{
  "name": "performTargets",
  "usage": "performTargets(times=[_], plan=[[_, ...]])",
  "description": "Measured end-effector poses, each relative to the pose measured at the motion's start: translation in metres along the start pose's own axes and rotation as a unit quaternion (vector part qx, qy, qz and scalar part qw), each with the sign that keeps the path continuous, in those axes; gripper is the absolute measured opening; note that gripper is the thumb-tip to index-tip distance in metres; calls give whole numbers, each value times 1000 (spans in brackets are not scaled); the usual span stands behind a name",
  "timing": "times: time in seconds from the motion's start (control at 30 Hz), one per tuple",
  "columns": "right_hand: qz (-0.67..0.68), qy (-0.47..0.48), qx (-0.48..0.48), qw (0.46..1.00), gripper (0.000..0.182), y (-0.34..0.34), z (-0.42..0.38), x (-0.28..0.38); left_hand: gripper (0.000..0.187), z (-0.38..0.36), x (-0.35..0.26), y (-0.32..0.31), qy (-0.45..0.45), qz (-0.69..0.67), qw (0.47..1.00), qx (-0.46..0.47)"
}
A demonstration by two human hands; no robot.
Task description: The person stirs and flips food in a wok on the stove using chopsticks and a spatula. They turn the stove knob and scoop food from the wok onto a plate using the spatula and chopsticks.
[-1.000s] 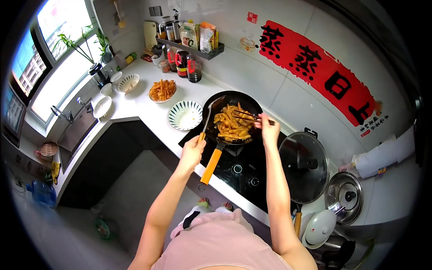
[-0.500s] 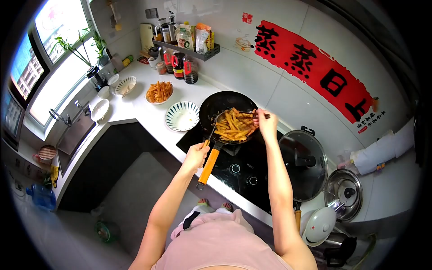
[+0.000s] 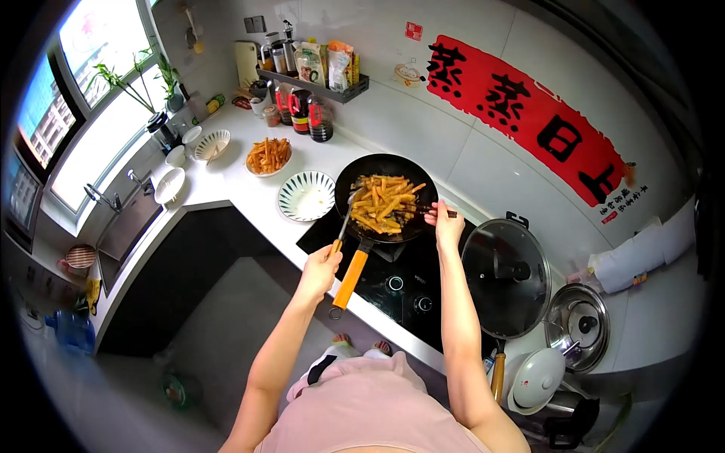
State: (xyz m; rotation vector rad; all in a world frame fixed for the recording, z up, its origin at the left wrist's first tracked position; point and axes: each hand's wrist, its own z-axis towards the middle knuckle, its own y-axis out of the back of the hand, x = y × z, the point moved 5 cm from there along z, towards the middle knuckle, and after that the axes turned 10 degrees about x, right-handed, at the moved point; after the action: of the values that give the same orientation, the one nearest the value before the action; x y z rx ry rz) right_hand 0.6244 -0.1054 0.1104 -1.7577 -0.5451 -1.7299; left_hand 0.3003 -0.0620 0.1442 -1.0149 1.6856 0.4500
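My left hand (image 3: 320, 272) is closed around the wooden handle of a metal spatula (image 3: 347, 221), whose head rests at the left side of the fried strips (image 3: 387, 202). These golden-brown, fry-like strips lie heaped in a black wok (image 3: 355, 167) on the stove. In my right hand (image 3: 445, 223) is a pair of dark chopsticks (image 3: 423, 208), with their tips reaching into the strips from the right. The wok's wooden handle (image 3: 350, 281) points toward me, between my hands, and neither hand touches it.
Left of the wok stand a striped bowl (image 3: 305, 196) and a plate of similar strips (image 3: 268, 156). A glass lid (image 3: 506, 278) rests right of the cooktop (image 3: 400, 291), near a steel pot lid (image 3: 577, 328) and a pale pot (image 3: 538, 379). Bottles (image 3: 321, 124) line the wall.
The strips have shifted left and up within the wok. My left hand and the spatula have moved slightly left and down; my right hand has dropped a little lower.
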Motion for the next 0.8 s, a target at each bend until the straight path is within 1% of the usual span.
performTargets(times=[0.17,0.23,0.27,0.33,0.4,0.47,0.5,0.53,0.6,0.63,0.67,0.73,0.8], plan=[[9,35,17,999,31,-16,12,22,25,-1,0,-1,0,-4,1000,-3],[11,42,32,999,30,-15,12,38,31,3,-3,4,-49,19,998,-40],[9,41,31,999,30,-11,8,42,31,8,-4,7,-59,38,997,-44],[-8,48,53,997,29,-5,3,55,31,13,-8,12,-56,33,997,-37],[-50,41,53,997,30,10,-19,72,30,22,-10,17,-75,46,995,-46],[-112,2,56,992,31,22,-45,86,30,29,-14,17,-81,64,994,-22],[-111,-16,55,992,32,23,-51,80,30,34,-18,15,-76,91,993,-18],[-110,-33,52,992,33,23,-56,72,30,37,-22,12,-74,91,993,-15],[-86,-55,30,994,34,16,-55,46,24,42,-25,5,-33,108,994,-6],[-59,-42,15,997,34,11,-53,32,26,54,-18,8,-49,149,987,-21],[-32,-29,0,999,34,5,-50,19,26,55,-15,7,-49,150,987,-22],[-13,-1,-31,999,35,-4,-45,5,30,60,-7,9,-18,167,984,-51],[-12,14,-40,999,35,-11,-37,2,33,61,3,10,-23,168,984,-57]])
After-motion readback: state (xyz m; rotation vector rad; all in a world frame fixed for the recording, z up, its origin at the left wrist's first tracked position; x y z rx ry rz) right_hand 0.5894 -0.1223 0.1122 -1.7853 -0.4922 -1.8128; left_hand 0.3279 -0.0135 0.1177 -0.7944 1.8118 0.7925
